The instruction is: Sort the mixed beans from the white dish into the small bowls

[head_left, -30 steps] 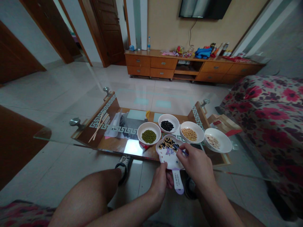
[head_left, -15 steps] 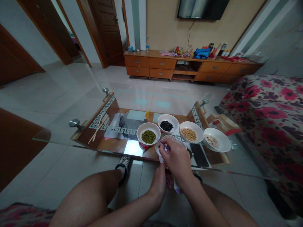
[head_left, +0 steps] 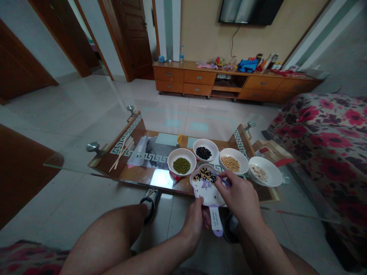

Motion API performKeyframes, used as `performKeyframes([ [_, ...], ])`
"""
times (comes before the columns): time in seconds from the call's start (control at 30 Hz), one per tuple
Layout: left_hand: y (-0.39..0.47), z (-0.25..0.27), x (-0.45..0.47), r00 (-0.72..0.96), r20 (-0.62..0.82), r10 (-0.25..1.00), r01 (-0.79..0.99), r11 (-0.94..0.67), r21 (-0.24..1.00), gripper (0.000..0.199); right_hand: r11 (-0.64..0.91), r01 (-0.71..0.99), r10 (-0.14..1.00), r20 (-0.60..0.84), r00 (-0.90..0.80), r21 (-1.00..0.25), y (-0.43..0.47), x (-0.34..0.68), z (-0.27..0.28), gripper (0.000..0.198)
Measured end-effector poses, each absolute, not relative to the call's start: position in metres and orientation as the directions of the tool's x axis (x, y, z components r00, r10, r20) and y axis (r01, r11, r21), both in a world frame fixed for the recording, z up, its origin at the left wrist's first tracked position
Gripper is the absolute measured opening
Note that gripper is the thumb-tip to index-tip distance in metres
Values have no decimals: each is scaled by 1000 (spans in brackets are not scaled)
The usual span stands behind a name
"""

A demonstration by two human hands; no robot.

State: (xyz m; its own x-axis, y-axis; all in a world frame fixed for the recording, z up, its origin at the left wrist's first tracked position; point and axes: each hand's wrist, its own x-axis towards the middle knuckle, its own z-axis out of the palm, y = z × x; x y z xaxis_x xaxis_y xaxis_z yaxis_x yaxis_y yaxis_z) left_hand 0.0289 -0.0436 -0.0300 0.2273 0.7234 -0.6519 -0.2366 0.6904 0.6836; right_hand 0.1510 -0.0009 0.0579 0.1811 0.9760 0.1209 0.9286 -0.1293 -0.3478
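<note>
My left hand (head_left: pixel 196 215) grips the lower left edge of a white hand fan (head_left: pixel 210 194) with a purple handle and a cartoon figure, held flat like a tray. Mixed black and yellow beans (head_left: pixel 204 175) lie on its far part. Thin dark blue tweezers (head_left: pixel 225 181) are pinched in my right hand (head_left: pixel 241 194), their tip at the right side of those beans. Just beyond stand white bowls: one with green mung beans (head_left: pixel 181 165), one with black beans (head_left: pixel 203 153), one with yellow soybeans (head_left: pixel 230 164), and one with pale flat seeds (head_left: pixel 258 173).
The bowls stand on a glass-topped table (head_left: pixel 71 165) with a wooden shelf below. Crossed chopsticks (head_left: pixel 121 153) show at its left, a brown paper bag (head_left: pixel 271 149) at its right. Further off are a flower-patterned sofa (head_left: pixel 323 133) and a low wooden cabinet (head_left: pixel 197 77).
My right hand has moved right with the tweezers, from near the mung bean bowl to over the fan's right side. The mixed beans are uncovered. The left hand keeps its hold.
</note>
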Motion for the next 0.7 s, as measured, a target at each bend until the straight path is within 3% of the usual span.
performKeyframes([
  [0.4,-44,-33,29,227,-652,724,-243,690,682,67,-164,977,980,-137,146,-134,-4,177,65,19],
  [0.7,-43,-32,30,226,-673,704,-220,710,669,66,-140,986,968,-220,119,-86,-5,175,64,17],
])
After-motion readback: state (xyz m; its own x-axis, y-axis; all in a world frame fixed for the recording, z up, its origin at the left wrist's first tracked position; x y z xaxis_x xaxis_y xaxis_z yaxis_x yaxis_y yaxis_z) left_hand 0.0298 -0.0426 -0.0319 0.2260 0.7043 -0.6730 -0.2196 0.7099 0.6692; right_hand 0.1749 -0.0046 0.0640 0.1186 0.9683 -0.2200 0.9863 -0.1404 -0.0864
